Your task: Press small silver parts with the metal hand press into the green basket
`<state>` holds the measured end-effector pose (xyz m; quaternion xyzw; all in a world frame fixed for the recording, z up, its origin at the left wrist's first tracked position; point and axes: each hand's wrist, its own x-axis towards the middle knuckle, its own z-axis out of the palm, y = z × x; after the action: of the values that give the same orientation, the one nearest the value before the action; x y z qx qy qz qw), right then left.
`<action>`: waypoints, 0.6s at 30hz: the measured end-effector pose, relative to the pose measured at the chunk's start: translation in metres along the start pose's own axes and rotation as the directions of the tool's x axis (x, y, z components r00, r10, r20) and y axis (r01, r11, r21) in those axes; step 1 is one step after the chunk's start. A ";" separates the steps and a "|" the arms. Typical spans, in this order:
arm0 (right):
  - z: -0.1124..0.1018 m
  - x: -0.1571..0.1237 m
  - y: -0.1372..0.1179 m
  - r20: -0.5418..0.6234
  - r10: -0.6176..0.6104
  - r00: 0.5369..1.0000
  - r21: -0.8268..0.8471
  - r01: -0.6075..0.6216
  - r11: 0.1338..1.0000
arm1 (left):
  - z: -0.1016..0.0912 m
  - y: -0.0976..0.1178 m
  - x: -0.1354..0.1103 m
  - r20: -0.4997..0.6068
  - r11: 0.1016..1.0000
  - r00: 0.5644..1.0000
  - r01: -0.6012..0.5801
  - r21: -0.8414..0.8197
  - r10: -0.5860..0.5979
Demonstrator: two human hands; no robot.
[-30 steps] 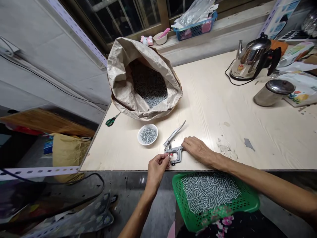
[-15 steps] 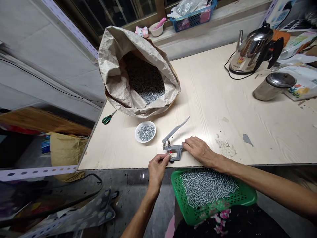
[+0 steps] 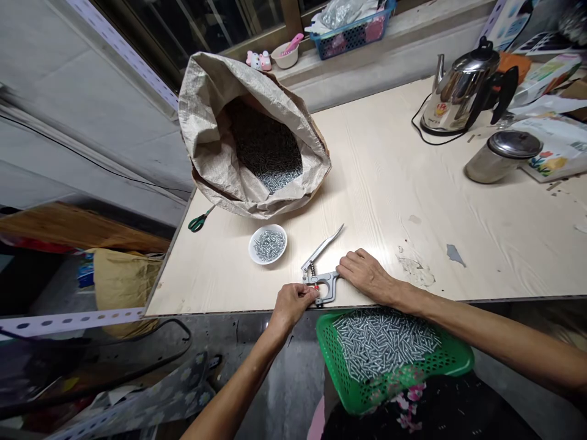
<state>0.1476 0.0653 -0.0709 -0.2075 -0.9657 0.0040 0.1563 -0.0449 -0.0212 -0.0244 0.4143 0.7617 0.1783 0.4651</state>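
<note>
Lever (image 3: 323,247) of gray pliers (image 3: 332,282) shifted, slanting away rightward, left hand (image 3: 293,304) pinched, contents unclear, right hand (image 3: 365,276) gripping pliers

A gray hand press (image 3: 332,285) — lever (image 3: 323,247) raised, spring (image 3: 312,269) exposed — lies near the table (image 3: 367,183) edge.

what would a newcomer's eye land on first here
Probably the big open sack on the left of the table, with small metal pieces inside. Next, the green basket heaped with metal pieces, just below the table's near edge. Then the gray tool near that edge, between the left hand and right hand.
</note>
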 end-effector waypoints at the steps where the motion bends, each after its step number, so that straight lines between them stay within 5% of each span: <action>1: -0.001 0.000 0.000 0.019 0.012 1.000 0.018 -0.012 1.000 | -0.001 0.002 0.000 0.008 1.000 1.000 0.001 0.020 -0.001; 7: -0.017 0.006 0.020 0.072 0.030 0.997 0.253 -0.047 0.966 | -0.004 0.007 0.000 0.075 1.000 0.997 0.030 0.008 -0.030; 13: -0.019 0.028 0.054 0.241 -0.058 0.969 0.212 0.005 0.977 | 0.000 0.005 0.000 0.052 0.994 0.995 0.085 -0.062 -0.082; 18: -0.021 0.039 0.058 0.301 -0.065 0.951 0.209 0.001 0.978 | 0.001 -0.001 0.000 0.017 0.995 0.996 0.093 -0.029 -0.093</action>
<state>0.1434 0.1323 -0.0434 -0.1708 -0.9758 0.1339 0.0254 -0.0443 -0.0221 -0.0254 0.3729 0.7738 0.1646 0.4849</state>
